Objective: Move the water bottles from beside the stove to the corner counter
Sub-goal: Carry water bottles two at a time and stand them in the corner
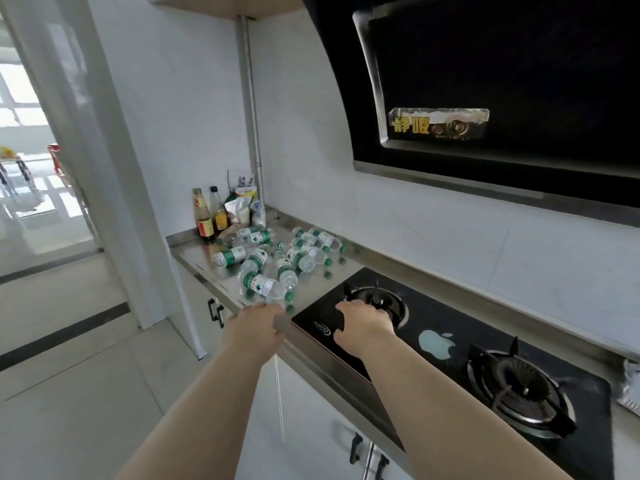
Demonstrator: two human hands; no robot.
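Several clear water bottles with green labels and caps lie scattered on the steel counter left of the stove. The nearest bottle lies by the counter's front edge. My left hand is at that edge, just short of this bottle, with its fingers curled forward and nothing visibly in it. My right hand hovers over the stove's left burner, palm down, fingers apart, holding nothing. More bottles lie further back near the wall.
Sauce bottles and food packets fill the far corner of the counter by a vertical pipe. A black range hood hangs above the stove. Cabinet doors with black handles are below, and a doorway opens at left.
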